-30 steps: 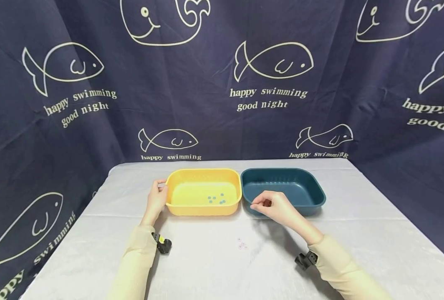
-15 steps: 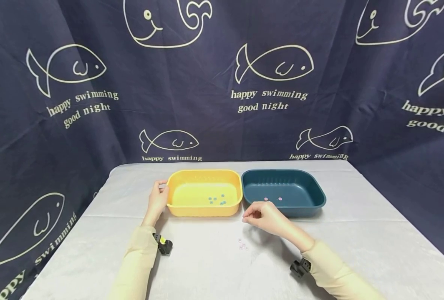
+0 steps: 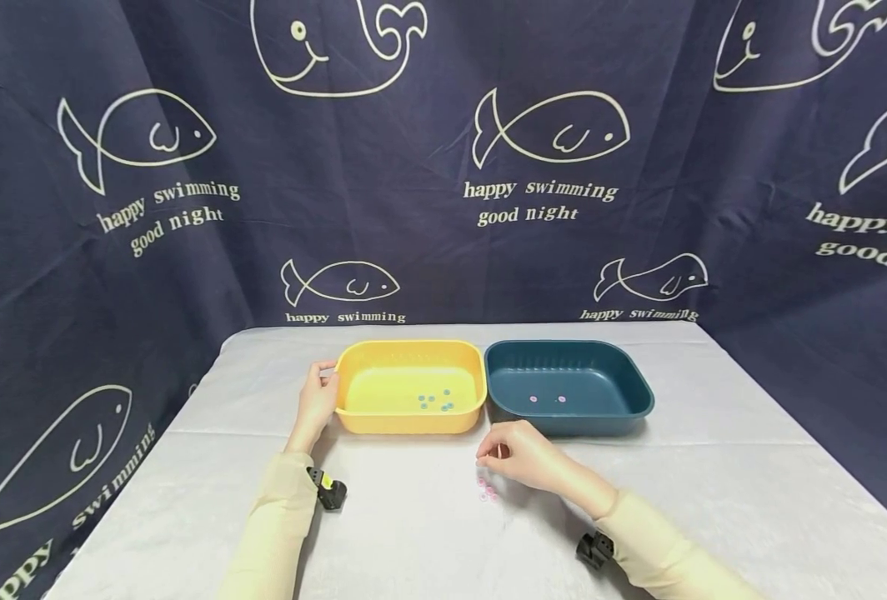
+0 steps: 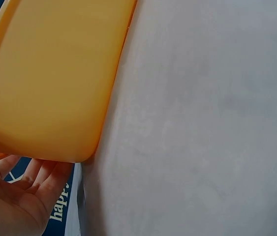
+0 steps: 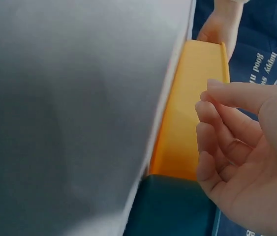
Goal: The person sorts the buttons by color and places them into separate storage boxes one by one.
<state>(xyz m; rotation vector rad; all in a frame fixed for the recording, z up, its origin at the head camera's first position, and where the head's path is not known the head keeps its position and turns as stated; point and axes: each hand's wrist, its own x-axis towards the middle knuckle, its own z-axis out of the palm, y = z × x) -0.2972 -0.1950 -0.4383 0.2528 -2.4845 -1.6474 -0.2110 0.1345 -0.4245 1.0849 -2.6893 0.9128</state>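
Observation:
My left hand point(image 3: 317, 404) rests at the left end of the yellow bin point(image 3: 406, 422); its fingers point(image 4: 52, 187) lie fairly straight against the outer wall in the left wrist view. Several small blue button-like discs point(image 3: 446, 407) lie inside that bin. My right hand point(image 3: 526, 457) hovers in front of the dark teal bin point(image 3: 574, 423), fingers loosely bent, thumb tip close to the index fingertip, nothing visible between them. Just below its fingertips, several pink button-like discs point(image 3: 491, 492) sit on the white cloth. Two more pink discs point(image 3: 562, 399) are in the teal bin.
The two bins stand side by side toward the back of the white-covered table point(image 3: 406, 525). A navy curtain point(image 3: 428, 242) with fish prints hangs behind and at both sides. Small black cameras point(image 3: 595, 549) are strapped at the wrists.
My right hand has come back from over the teal bin, toward me and slightly left, to the loose pink discs. Two pink discs now show in the teal bin. The left hand stays put.

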